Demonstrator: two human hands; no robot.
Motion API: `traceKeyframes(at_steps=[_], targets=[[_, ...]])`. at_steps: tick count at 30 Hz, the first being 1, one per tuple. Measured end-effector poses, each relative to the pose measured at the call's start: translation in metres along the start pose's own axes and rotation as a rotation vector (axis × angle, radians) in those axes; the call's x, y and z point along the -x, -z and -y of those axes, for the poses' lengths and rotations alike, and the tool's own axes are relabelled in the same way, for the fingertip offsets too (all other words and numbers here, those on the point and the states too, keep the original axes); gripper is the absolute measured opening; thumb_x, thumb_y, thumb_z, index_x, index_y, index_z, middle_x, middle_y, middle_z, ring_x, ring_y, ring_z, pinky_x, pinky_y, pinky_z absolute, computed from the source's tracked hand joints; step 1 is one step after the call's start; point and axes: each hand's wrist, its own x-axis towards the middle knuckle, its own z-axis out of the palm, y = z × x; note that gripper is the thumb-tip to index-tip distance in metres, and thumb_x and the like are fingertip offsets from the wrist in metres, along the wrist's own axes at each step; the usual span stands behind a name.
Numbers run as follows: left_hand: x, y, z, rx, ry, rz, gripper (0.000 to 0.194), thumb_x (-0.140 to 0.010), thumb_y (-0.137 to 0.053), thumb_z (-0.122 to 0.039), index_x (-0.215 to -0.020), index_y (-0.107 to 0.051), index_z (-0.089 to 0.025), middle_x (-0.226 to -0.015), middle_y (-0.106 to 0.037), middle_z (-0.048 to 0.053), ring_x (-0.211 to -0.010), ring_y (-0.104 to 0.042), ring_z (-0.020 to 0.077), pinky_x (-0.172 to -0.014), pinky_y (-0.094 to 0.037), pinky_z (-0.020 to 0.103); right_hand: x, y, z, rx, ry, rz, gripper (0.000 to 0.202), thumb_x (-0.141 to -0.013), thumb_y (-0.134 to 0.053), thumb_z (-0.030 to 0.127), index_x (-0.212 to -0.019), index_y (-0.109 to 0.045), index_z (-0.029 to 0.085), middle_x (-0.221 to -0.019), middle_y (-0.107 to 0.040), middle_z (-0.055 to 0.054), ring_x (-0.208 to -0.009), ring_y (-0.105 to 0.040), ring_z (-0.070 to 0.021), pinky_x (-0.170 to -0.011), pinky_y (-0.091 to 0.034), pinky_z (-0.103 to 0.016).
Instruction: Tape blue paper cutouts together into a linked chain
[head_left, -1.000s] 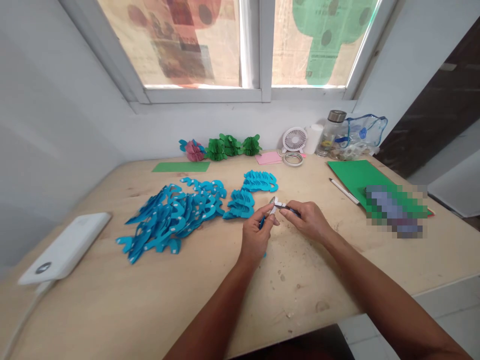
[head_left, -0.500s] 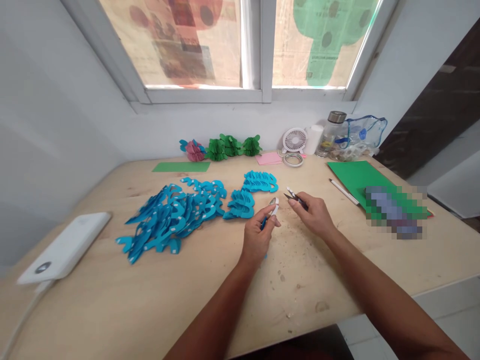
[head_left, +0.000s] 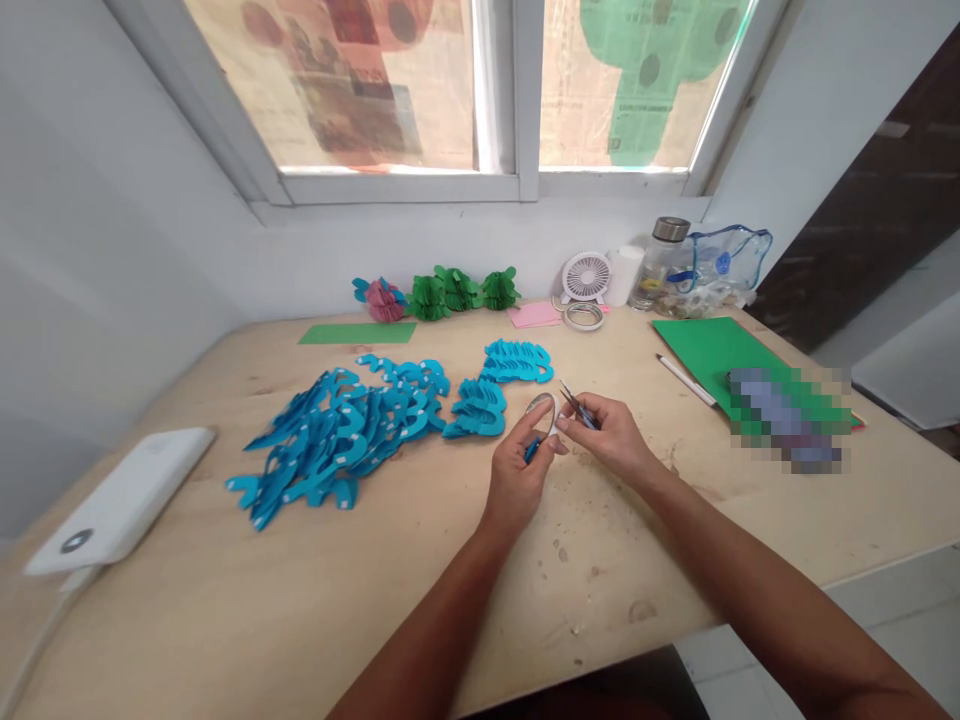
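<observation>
My left hand (head_left: 517, 475) is closed around a roll of white tape (head_left: 556, 412), with a bit of blue paper (head_left: 532, 450) showing between the fingers. Close by on the right, my right hand (head_left: 616, 438) grips a small pair of scissors (head_left: 576, 406), blades pointing up and left. Its fingertips meet the edge of the tape roll. Beyond my left hand lie two fanned stacks of blue paper cutouts, a nearer stack (head_left: 477, 408) and a farther stack (head_left: 517, 361). A larger heap of blue cutouts (head_left: 352, 430) with small white patches spreads to the left.
Folded green paper figures (head_left: 459, 288) and a pink one (head_left: 385, 300) stand by the wall. A small fan (head_left: 586, 277), another tape roll (head_left: 583, 317) and a glass bottle (head_left: 660, 265) sit at the back. Green sheets (head_left: 720, 350) and a pen (head_left: 685, 380) lie right, a white power bank (head_left: 127, 500) left.
My right hand has moved left with the scissors, and its fingertips now reach the tape roll. The roll has turned slightly in my left hand, showing more of its ring.
</observation>
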Motion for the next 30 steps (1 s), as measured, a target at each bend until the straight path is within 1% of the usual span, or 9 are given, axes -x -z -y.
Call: traceKeyframes(at_steps=[3,8,11,15,19,21,25,27,30], targets=[[0.001,0.000,-0.001,-0.002,0.013,0.025,0.051,-0.078,-0.058,-0.029,-0.127,-0.049,-0.020,-0.063,-0.062,-0.001,-0.051,-0.046,0.0079,-0.052,-0.039,0.020,0.001,-0.003,-0.001,-0.028,-0.016,-0.020,0.023,-0.072,-0.060,0.039,-0.071,-0.057,0.016,-0.052,-0.040,0.006,-0.049,-0.033,-0.0075,-0.047,-0.027,-0.021],[0.001,-0.001,0.000,0.015,0.042,0.000,0.052,-0.078,-0.058,-0.027,-0.128,-0.046,-0.020,-0.068,-0.065,0.000,-0.048,-0.044,0.0072,-0.049,-0.037,0.019,0.001,0.000,0.001,-0.016,0.030,-0.041,0.021,-0.073,-0.058,0.038,-0.070,-0.057,0.016,-0.056,-0.045,0.004,-0.052,-0.038,-0.0086,-0.049,-0.031,-0.021],[0.001,-0.001,0.001,0.004,0.059,0.002,0.046,-0.077,-0.058,-0.031,-0.121,-0.053,-0.019,-0.068,-0.066,0.002,-0.046,-0.044,0.0074,-0.047,-0.037,0.020,0.000,0.007,0.003,-0.009,0.047,-0.131,0.021,-0.071,-0.060,0.038,-0.069,-0.056,0.017,-0.053,-0.041,0.005,-0.050,-0.035,-0.0083,-0.047,-0.029,-0.022],[0.000,-0.001,0.002,-0.037,0.036,-0.004,0.032,-0.077,-0.058,-0.032,-0.104,-0.064,-0.016,-0.067,-0.066,0.003,-0.049,-0.048,0.0091,-0.047,-0.038,0.020,-0.001,0.016,0.008,-0.024,0.057,-0.234,0.022,-0.071,-0.061,0.038,-0.068,-0.056,0.017,-0.051,-0.036,0.005,-0.048,-0.031,-0.0079,-0.045,-0.026,-0.022],[0.000,0.000,0.002,-0.090,-0.010,0.004,0.027,-0.077,-0.056,-0.029,-0.098,-0.066,-0.016,-0.068,-0.066,0.003,-0.056,-0.053,0.0109,-0.052,-0.041,0.021,-0.003,0.022,0.007,-0.011,0.077,-0.233,0.020,-0.072,-0.059,0.036,-0.069,-0.057,0.017,-0.051,-0.037,0.005,-0.049,-0.033,-0.0082,-0.046,-0.026,-0.022],[0.000,0.000,0.002,-0.112,-0.013,0.002,0.025,-0.077,-0.057,-0.027,-0.096,-0.066,-0.015,-0.067,-0.066,0.002,-0.058,-0.053,0.0109,-0.055,-0.041,0.021,-0.005,0.022,0.002,0.015,0.079,-0.224,0.020,-0.073,-0.058,0.037,-0.070,-0.058,0.017,-0.052,-0.039,0.005,-0.049,-0.034,-0.0086,-0.047,-0.027,-0.022],[0.000,0.000,-0.001,-0.140,-0.037,0.035,0.019,-0.077,-0.057,-0.025,-0.089,-0.067,-0.015,-0.067,-0.064,0.001,-0.061,-0.052,0.0107,-0.059,-0.041,0.021,-0.010,0.022,-0.009,0.067,0.054,-0.259,0.025,-0.075,-0.054,0.039,-0.069,-0.059,0.016,-0.053,-0.044,0.003,-0.050,-0.038,-0.0097,-0.048,-0.029,-0.023],[0.001,0.001,-0.002,-0.151,-0.051,0.047,0.018,-0.078,-0.056,-0.025,-0.088,-0.066,-0.015,-0.067,-0.064,0.001,-0.061,-0.052,0.0107,-0.059,-0.040,0.021,-0.013,0.022,-0.012,0.077,0.043,-0.283,0.028,-0.076,-0.053,0.041,-0.075,-0.062,0.015,-0.055,-0.049,0.002,-0.050,-0.039,-0.0102,-0.048,-0.030,-0.023],[0.002,0.002,-0.002,-0.185,-0.064,0.030,0.016,-0.078,-0.055,-0.024,-0.087,-0.066,-0.016,-0.069,-0.064,0.001,-0.063,-0.053,0.0114,-0.060,-0.041,0.021,-0.015,0.026,-0.015,0.064,0.017,-0.359,0.039,-0.076,-0.052,0.044,-0.098,-0.062,0.013,-0.058,-0.056,0.000,-0.049,-0.039,-0.0101,-0.048,-0.031,-0.022]])
